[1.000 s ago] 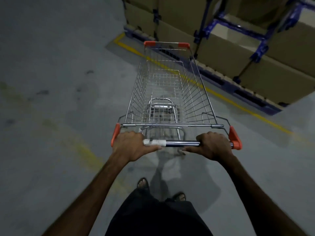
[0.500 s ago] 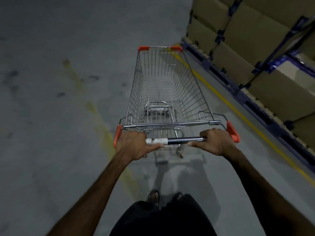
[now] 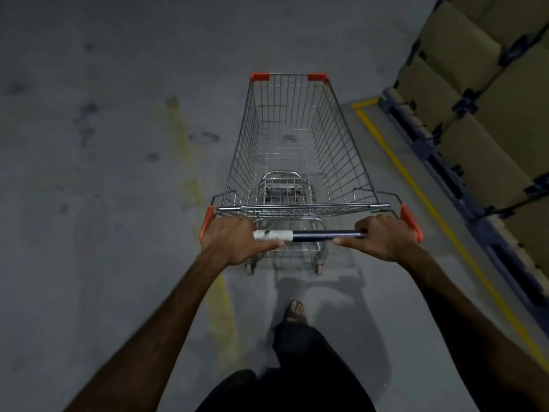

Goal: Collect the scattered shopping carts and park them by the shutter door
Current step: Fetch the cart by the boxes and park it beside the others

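Where the grey concrete floor [image 3: 104, 203] stretches dim and stained, the left hand [image 3: 231, 242] and right hand [image 3: 383, 239] both curl around the handle bar [image 3: 320, 234] of the shopping cart [image 3: 297, 150], its basket ahead of them. Right of the grip, the stacked cardboard boxes [image 3: 490, 99] and yellow floor line [image 3: 416, 185] now sit farther off than half a second ago, and a faded stripe [image 3: 219, 307] passes under the left wrist.

Bare forearms [image 3: 166, 325], dark black trousers [image 3: 300, 367], and an open sandal [image 3: 295, 312] on one foot.
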Tool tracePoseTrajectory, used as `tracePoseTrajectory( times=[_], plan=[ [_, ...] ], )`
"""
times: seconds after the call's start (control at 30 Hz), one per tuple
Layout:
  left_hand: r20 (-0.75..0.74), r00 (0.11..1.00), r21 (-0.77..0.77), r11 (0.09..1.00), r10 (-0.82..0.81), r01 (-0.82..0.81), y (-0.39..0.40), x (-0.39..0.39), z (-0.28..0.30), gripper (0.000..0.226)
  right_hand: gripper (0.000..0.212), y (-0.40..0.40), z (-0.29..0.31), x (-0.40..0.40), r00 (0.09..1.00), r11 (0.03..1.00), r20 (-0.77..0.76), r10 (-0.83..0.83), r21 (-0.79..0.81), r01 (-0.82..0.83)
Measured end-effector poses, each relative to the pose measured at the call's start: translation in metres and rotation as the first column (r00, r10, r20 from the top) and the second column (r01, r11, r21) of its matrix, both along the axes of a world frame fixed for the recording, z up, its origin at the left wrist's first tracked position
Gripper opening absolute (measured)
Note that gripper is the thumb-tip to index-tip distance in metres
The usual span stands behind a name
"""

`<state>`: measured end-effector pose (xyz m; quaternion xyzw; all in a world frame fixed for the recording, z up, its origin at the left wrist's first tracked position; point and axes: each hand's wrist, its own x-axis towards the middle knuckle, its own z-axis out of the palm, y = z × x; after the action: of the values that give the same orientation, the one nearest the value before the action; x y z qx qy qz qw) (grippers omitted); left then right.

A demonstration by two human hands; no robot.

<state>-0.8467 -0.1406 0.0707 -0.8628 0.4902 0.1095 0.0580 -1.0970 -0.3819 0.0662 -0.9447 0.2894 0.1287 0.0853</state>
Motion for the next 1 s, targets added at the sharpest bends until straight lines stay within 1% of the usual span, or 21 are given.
tracePoseTrajectory(
  times=[0.1, 0.2, 0.3, 0.37, 0.67, 0.83, 0.97, 1.0],
  plan=[
    [-0.024, 0.999, 0.010, 1.000, 0.023, -0.022, -0.028, 0.030, -0.003, 0.102, 0.094, -0.033, 0.002, 0.031, 0.999, 0.998, -0.016, 0.046, 0.036, -0.046],
    [-0.037, 0.998, -0.009, 0.998, 0.057, -0.058, -0.062, 0.061, -0.003, 0.102, 0.089, -0.071, 0.006, 0.067, 0.996, 0.996, -0.038, 0.080, 0.041, -0.078],
    [-0.053, 0.995, 0.008, 0.996, 0.089, -0.089, -0.091, 0.090, -0.003, 0.102, 0.094, -0.104, 0.010, 0.103, 0.994, 0.994, -0.045, 0.102, 0.042, -0.100],
    [-0.046, 0.995, 0.011, 0.996, 0.094, -0.094, -0.112, 0.110, -0.003, 0.101, 0.090, -0.126, 0.010, 0.126, 0.993, 0.994, -0.064, 0.100, 0.040, -0.098],
    [-0.042, 0.990, -0.011, 0.991, 0.136, -0.136, -0.208, 0.220, -0.004, 0.102, 0.099, -0.233, -0.003, 0.248, 0.990, 0.990, 0.024, 0.139, -0.003, -0.139],
    [-0.026, 0.990, 0.001, 0.991, 0.136, -0.136, -0.259, 0.296, -0.004, 0.104, 0.094, -0.282, -0.003, 0.323, 0.992, 0.992, 0.020, 0.128, 0.019, -0.128],
    [-0.020, 0.992, 0.017, 0.992, 0.122, -0.122, -0.294, 0.360, -0.001, 0.106, 0.097, -0.311, 0.005, 0.386, 0.994, 0.995, -0.041, 0.099, 0.034, -0.098],
    [-0.016, 0.993, 0.016, 0.993, 0.121, -0.121, -0.303, 0.377, 0.000, 0.107, 0.094, -0.319, 0.008, 0.403, 0.995, 0.996, -0.054, 0.089, 0.030, -0.087]
  ],
)
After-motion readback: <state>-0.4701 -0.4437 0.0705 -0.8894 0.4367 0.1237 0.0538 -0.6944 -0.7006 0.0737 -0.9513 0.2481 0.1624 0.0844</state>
